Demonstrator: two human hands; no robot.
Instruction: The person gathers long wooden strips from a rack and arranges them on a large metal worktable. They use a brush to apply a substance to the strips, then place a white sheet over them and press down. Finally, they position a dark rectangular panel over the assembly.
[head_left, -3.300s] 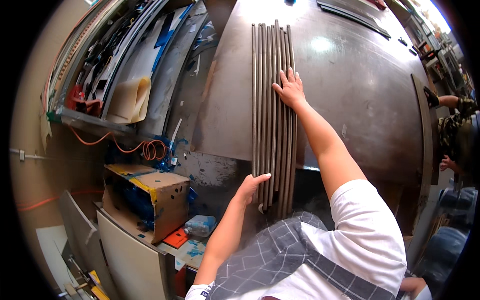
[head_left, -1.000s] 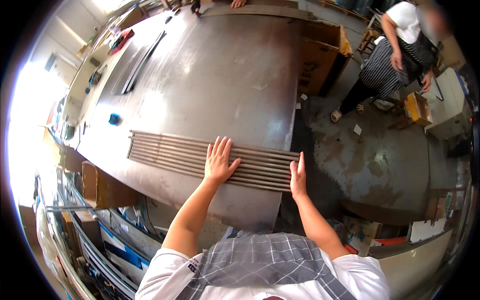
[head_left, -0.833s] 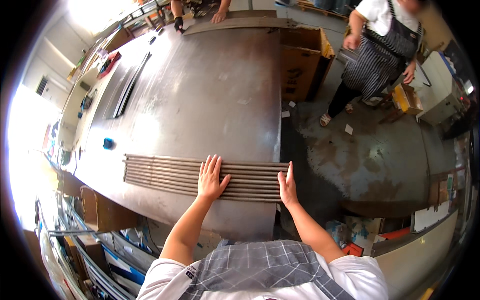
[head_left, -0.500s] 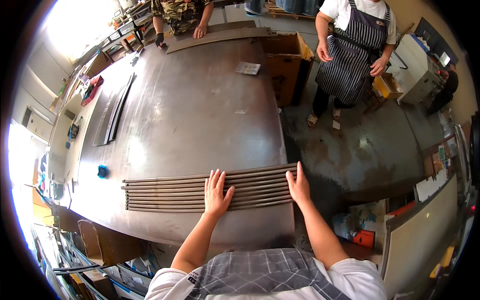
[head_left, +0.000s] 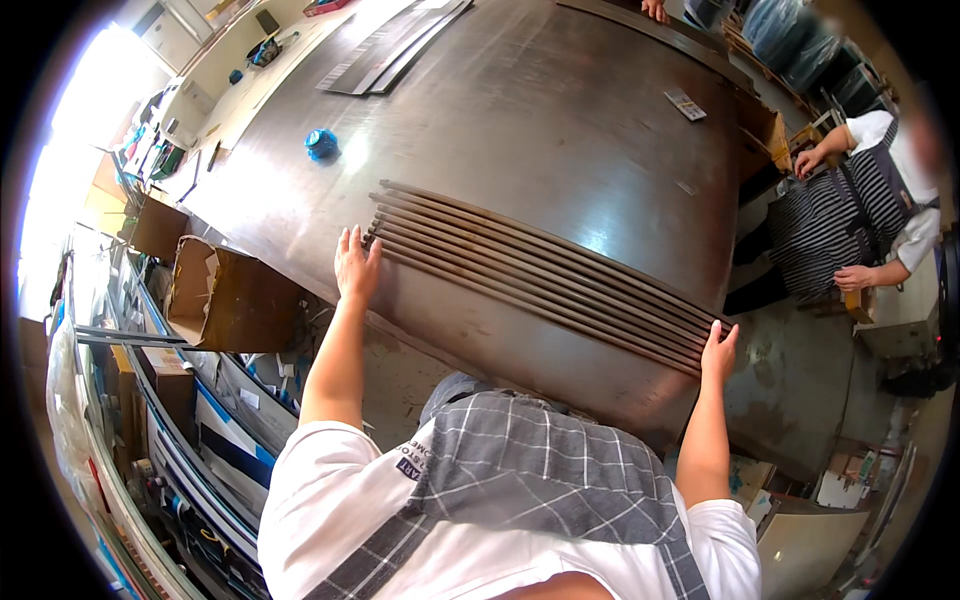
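Observation:
Several long, thin brown rods point(head_left: 545, 275) lie side by side on a large metal-topped table point(head_left: 480, 130), near its front edge. At their left ends is my left hand point(head_left: 356, 268), its fingers stretched out and apart, touching or nearly touching the rod ends. My right hand point(head_left: 718, 352) rests against the opposite ends at the table's right edge, fingers extended with the thumb apart. Neither hand wraps round a rod. The top rods stick out a little unevenly at the left.
Beyond the rods sit a blue crumpled item point(head_left: 321, 145), flat dark strips point(head_left: 395, 50) and a small printed packet point(head_left: 686, 104). A person in a striped apron point(head_left: 825, 230) stands to the right. A cardboard box point(head_left: 250, 300) and racked panels point(head_left: 200, 430) are at the left.
My left hand has gone from the middle of the rods to their left ends. My right hand stays by the right ends. The view has turned, so the rods now appear slanted.

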